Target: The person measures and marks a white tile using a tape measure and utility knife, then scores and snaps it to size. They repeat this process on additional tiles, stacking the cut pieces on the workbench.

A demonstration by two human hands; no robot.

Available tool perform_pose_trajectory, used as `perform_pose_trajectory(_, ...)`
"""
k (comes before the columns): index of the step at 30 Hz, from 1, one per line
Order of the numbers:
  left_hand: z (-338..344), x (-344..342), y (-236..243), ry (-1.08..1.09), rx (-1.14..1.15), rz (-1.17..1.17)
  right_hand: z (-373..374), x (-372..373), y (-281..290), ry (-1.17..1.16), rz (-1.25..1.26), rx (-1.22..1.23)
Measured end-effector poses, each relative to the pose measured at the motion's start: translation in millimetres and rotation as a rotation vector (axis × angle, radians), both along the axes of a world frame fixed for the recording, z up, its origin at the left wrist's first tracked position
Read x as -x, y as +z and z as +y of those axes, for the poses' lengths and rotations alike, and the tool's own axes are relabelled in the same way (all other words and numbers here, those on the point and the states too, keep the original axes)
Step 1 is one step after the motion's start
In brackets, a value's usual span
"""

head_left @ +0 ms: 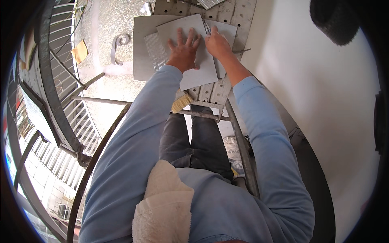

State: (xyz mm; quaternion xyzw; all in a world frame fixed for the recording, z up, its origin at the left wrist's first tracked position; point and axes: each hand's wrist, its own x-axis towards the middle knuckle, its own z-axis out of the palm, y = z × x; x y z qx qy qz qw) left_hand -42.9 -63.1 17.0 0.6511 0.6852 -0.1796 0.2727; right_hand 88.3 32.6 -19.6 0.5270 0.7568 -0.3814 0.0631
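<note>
The left hand (pixel 184 49) lies flat on the top grey tile (pixel 190 52), fingers spread apart, pinning it to the perforated plank (pixel 239 16). The right hand (pixel 216 42) sits at the tile's right edge, fingers closed on something thin, likely a marker or scribe; I cannot tell which. This looks like marking or scoring a line. More tiles (pixel 142 48) lie under the top one, a brush (pixel 181 102) below it. Next calls for holding the tile steady

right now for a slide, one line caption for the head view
Left hand pressed flat on a grey tile atop a perforated plank, right hand at its edge.
</note>
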Motion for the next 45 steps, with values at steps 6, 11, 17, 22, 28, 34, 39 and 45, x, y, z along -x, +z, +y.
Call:
perform_pose_trajectory(6, -2.2, -0.4, -4.2, -0.009, -0.015, 0.018, 2.6, 6.6, -1.5, -0.014, -0.023, 0.057)
perform_pose_trajectory(11, -1.9, -1.8, -4.6, -0.017, -0.020, 0.034, -3.2, 6.7, -0.8, 0.014, -0.078, 0.029)
perform_pose_trajectory(17, 0.0, -2.0, -1.0, -0.006, -0.013, 0.012, -16.8, -3.3, 7.9, -0.015, -0.110, 0.090)
perform_pose_trajectory(22, -0.2, -2.3, -1.2, -0.003, -0.019, 0.027, -27.4, -10.0, 17.3, -0.055, -0.101, 0.111)
perform_pose_trajectory(28, -0.3, -2.0, -2.9, -0.005, -0.020, 0.029, -33.9, -14.3, 15.5, -0.074, -0.148, 0.149)
perform_pose_trajectory(34, -2.1, -3.8, -6.0, -0.018, -0.016, 0.043, -39.6, -22.0, 0.2, -0.041, -0.086, 0.089)
perform_pose_trajectory(39, -2.2, -1.9, -6.1, -0.018, -0.040, 0.020, -72.1, -55.9, 6.7, 0.036, -0.142, 0.116)
perform_pose_trajectory(45, 0.7, -3.3, 4.8, -0.017, -0.018, 0.034, -118.5, -101.0, 41.0, -0.023, -0.157, 0.259)
